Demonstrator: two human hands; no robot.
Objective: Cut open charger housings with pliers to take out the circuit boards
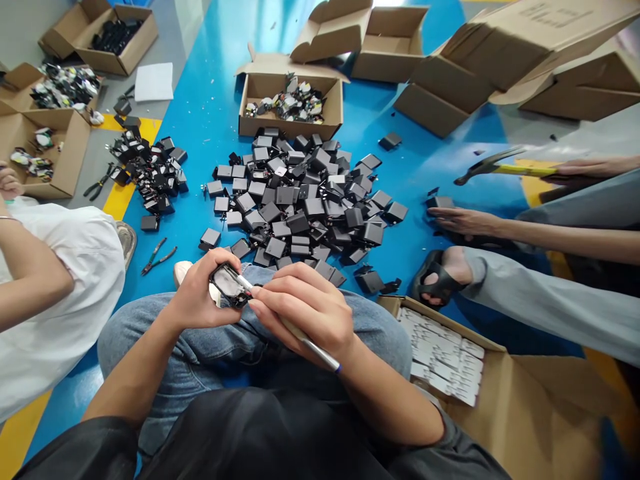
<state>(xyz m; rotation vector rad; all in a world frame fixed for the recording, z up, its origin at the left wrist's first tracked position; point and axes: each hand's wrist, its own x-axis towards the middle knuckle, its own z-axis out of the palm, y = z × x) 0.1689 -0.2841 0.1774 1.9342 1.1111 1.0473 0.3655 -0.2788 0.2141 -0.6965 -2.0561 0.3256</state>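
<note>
Your two hands: left hand (195,297) is curled around one black casing (225,283), open face up, above your lap. Right hand (315,307) pinches one pen-like tool (323,357), pen-style; tip at the casing, blue end out near right. Exact tip contact: can't tell. Both forearms reach in from the near side, angled inward, hands close together.

Outward on the blue floor (210,87): one big pile of black boxes (300,210) just beyond you, too many to count. One smaller pile (155,173) left of it. Two pliers: one near-left (159,257), one farther left (101,181). One carton of mixed parts (290,128) far side. One carton of white pieces (495,380) near right. Three parts cartons (73,163) far left. Two co-workers, one each side; the right one holds one hammer (500,168).
</note>
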